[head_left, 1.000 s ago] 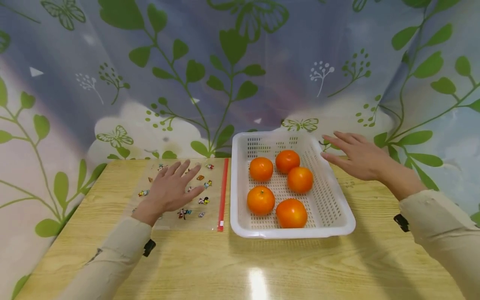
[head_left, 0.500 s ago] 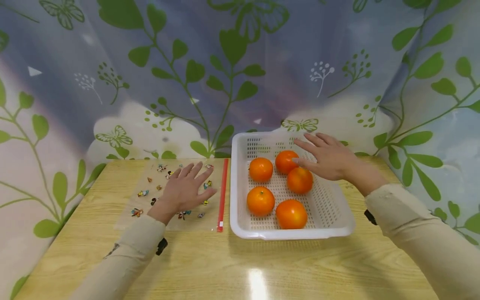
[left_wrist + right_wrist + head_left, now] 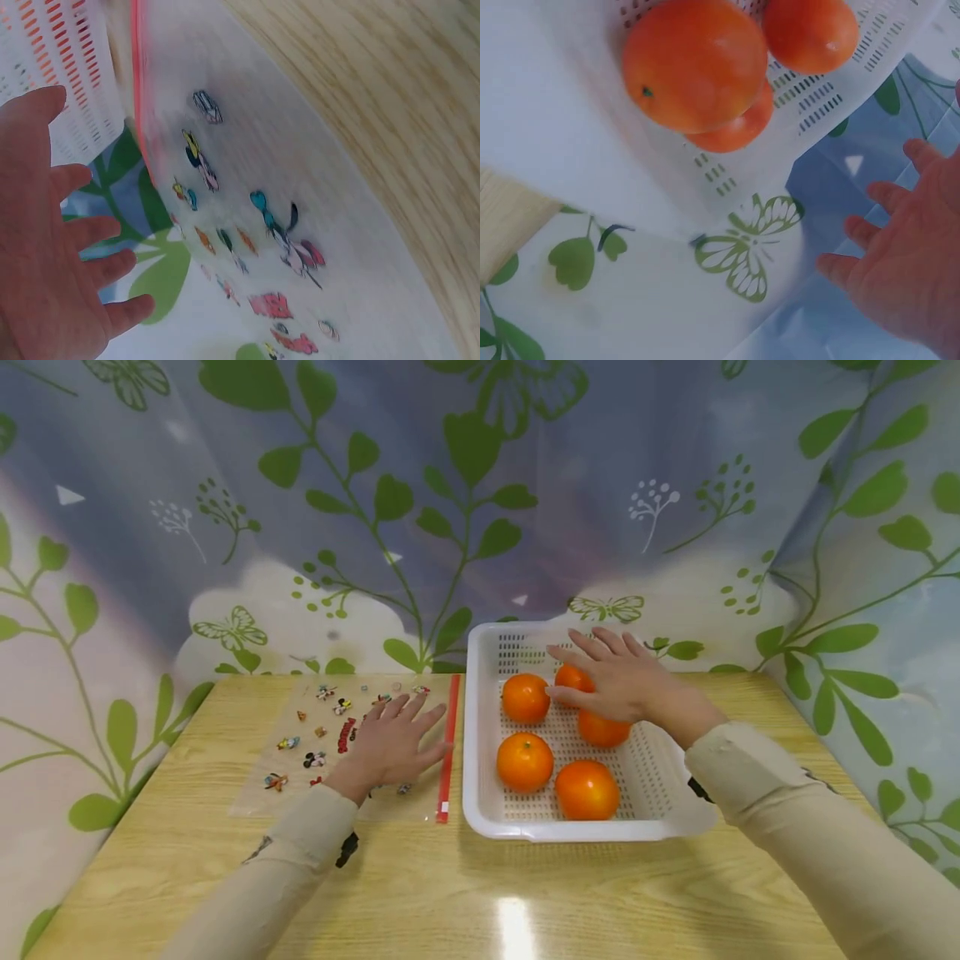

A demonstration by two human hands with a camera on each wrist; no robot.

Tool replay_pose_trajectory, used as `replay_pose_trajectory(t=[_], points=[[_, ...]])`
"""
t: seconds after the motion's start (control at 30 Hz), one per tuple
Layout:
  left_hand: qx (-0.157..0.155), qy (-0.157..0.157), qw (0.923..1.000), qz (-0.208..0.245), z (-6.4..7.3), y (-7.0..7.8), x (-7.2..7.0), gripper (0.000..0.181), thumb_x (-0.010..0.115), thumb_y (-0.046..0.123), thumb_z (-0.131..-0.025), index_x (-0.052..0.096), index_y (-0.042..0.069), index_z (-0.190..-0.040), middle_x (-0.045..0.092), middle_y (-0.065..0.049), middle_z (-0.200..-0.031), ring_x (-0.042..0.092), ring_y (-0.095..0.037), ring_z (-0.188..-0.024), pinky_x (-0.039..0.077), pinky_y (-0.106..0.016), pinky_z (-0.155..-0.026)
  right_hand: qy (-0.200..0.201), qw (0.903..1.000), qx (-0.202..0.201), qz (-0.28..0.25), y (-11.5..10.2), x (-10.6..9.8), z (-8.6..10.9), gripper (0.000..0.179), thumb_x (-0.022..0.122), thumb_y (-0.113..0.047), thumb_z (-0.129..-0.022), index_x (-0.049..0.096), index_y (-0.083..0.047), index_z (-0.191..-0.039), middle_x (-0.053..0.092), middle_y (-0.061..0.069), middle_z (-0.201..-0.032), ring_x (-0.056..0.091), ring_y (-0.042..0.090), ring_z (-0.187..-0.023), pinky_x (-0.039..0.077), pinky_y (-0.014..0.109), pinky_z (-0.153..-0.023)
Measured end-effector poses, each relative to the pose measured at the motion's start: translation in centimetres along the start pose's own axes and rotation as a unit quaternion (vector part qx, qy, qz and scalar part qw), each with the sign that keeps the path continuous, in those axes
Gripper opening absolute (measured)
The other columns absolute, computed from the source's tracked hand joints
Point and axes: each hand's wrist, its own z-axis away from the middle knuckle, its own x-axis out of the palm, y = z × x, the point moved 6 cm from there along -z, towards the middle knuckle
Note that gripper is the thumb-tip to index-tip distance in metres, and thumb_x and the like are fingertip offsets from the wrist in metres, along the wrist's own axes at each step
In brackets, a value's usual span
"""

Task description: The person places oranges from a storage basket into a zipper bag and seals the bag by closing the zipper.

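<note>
With fingers spread, my left hand (image 3: 392,745) hovers above a clear plastic zip bag (image 3: 273,756) that has a red slider strip (image 3: 450,752) and small cartoon prints. My right hand (image 3: 618,681), fingers straight, is over the back of a white plastic basket (image 3: 474,693) and holds nothing. Several oranges lie in the basket: one at the back left (image 3: 526,698), one front left (image 3: 525,762) and one front right (image 3: 588,790). Two more, the back orange (image 3: 573,677) and the right-hand orange (image 3: 602,729), are partly hidden under my right hand.
A light wooden table (image 3: 420,893) bears the bag and the basket side by side, the red strip close to the basket's left wall. Behind the table hangs a curtain (image 3: 330,543) printed with leaves and butterflies.
My right hand has moved left from beside the basket's right rim to over the back oranges. The left hand has shifted right across the bag, toward the red strip. Bag and basket stay put.
</note>
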Motion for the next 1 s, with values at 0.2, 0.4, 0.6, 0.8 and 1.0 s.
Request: replay_pose_trajectory(t=[0.2,0.4,0.6,0.8,1.0], points=[[0.001,-0.033,0.999,-0.03,-1.1,0.7,0.8,0.066,0.037,0.06,-0.095,0.039,0.021,-0.147,0.031,-0.012,-0.152,0.028,-0.036,-0.137,0.028,-0.057,-0.103,-0.001,0.9999,-0.003,-0.011,-0.9,0.1,-0.9,0.079,0.022,-0.074,-0.089,0.017,-0.029,-0.154,0.005,0.008,-0.159,0.001,0.037,-0.143,0.0,0.059,-0.109],[-0.004,-0.053,0.9982,-0.029,-1.8,1.1,1.5,0.067,0.038,0.061,-0.093,0.042,0.018,-0.145,0.031,-0.011,-0.152,0.03,-0.035,-0.137,0.033,-0.054,-0.101,-0.014,0.9998,-0.005,-0.016,-1.1,0.5,-1.6,0.078,0.023,-0.072,-0.09,0.016,-0.027,-0.154,0.004,0.01,-0.159,0.001,0.038,-0.143,-0.001,0.058,-0.109],[-0.027,-0.087,0.9957,-0.017,-2.0,1.3,2.3,0.064,0.042,0.059,-0.091,0.055,0.011,-0.131,0.045,-0.011,-0.142,0.047,-0.032,-0.123,0.044,-0.05,-0.092,-0.023,0.9996,-0.008,-0.016,-1.3,1.0,-1.9,0.075,0.025,-0.068,-0.093,0.015,-0.026,-0.154,0.005,0.012,-0.159,0.002,0.038,-0.143,0.001,0.058,-0.109],[-0.025,-0.086,0.9958,-0.016,-2.3,1.7,2.4,0.038,0.051,0.047,-0.09,0.053,0.016,-0.067,0.059,-0.002,-0.083,0.056,-0.019,-0.07,0.049,-0.037,-0.059,-0.026,0.9995,-0.011,-0.012,-1.6,1.4,-2.0,0.075,0.026,-0.068,-0.092,0.017,-0.025,-0.154,0.005,0.011,-0.159,0.003,0.039,-0.143,0.002,0.058,-0.11],[-0.024,-0.077,0.9967,-0.005,-3.1,2.2,2.1,0.033,0.059,0.036,-0.087,0.052,0.015,-0.062,0.05,0.003,-0.059,0.049,-0.015,-0.053,0.044,-0.032,-0.049,-0.031,0.9993,-0.016,-0.014,-1.8,1.7,-2.3,0.075,0.026,-0.068,-0.093,0.018,-0.026,-0.154,0.006,0.011,-0.159,0.005,0.039,-0.142,0.002,0.058,-0.11]])
